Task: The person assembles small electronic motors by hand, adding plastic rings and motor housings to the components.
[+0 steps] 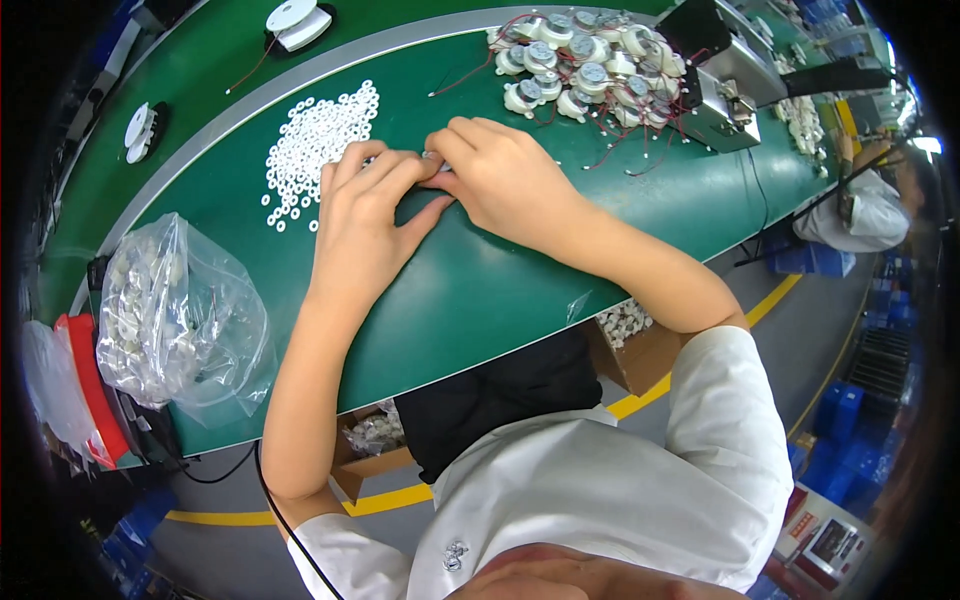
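Observation:
My left hand and my right hand meet over the green table, with their fingertips pinched close together. Whatever sits between the fingers is small and mostly covered, so I cannot make it out. Just beyond my left hand spreads a loose pile of small white rings, which its fingers partly overlap. Farther off to the right lies a heap of small round motors with white housings, grey metal faces and thin red wires.
At the left stands a clear plastic bag of white parts beside a red bin. A metal fixture is at the far right. White round parts sit beyond a curved metal rail. Cardboard boxes stand below the table edge.

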{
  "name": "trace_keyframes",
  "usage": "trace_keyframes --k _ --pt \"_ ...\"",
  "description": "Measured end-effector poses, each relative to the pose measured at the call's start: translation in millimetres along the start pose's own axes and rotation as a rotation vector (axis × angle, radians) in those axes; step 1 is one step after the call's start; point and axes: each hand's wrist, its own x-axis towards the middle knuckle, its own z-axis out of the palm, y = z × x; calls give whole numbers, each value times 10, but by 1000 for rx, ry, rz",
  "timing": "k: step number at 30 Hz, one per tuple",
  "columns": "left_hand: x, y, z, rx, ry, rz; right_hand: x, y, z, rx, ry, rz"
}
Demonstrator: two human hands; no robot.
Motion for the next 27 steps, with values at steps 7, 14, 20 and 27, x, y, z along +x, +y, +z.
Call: trace_keyframes --k 7,14,20,27 --pt "15 31 -23 49 -47 -3 31 45 -59 -37 -2 11" --pt "7 61 -32 -15 -8 -18 96 471 -506 -163 100 6" --pt "11 106 60 9 -57 -12 10 742 -934 -409 151 103" --pt "8 174 92 7 -51 13 -48 802 -1049 -411 42 147"
